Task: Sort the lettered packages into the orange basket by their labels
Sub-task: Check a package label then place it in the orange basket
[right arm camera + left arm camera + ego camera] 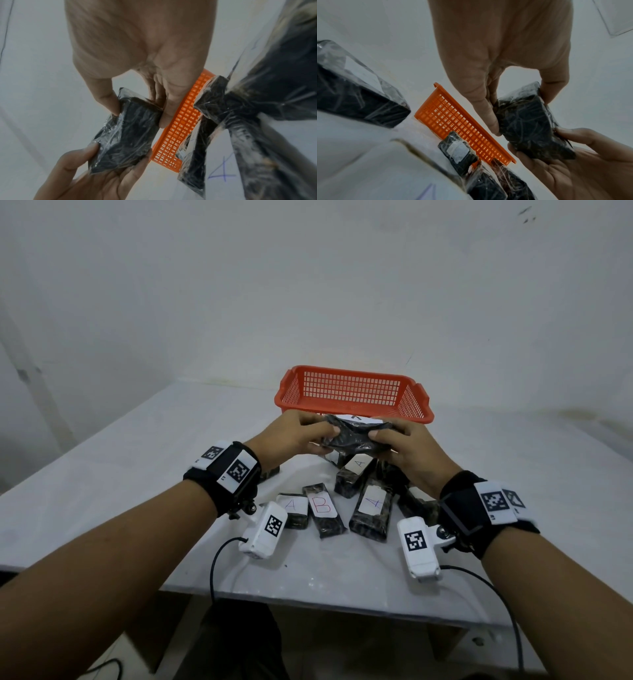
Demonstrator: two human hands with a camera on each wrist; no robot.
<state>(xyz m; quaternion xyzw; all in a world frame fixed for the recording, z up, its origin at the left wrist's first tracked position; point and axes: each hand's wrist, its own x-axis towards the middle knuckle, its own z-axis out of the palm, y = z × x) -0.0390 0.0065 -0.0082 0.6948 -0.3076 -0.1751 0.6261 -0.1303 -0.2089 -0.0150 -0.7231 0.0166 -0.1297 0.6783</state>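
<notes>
Both hands hold one black plastic-wrapped package in the air, just in front of the orange basket. Its white label faces away, toward the basket, and only the label's edge shows. My left hand grips its left end and my right hand grips its right end. In the left wrist view the left fingers pinch the package. The right wrist view has the right fingers curled round the same package. The basket looks empty.
Several wrapped packages lie on the white table under my hands: one marked B, others marked A. A wall stands close behind the basket. Cables hang from both wrist cameras off the table's near edge.
</notes>
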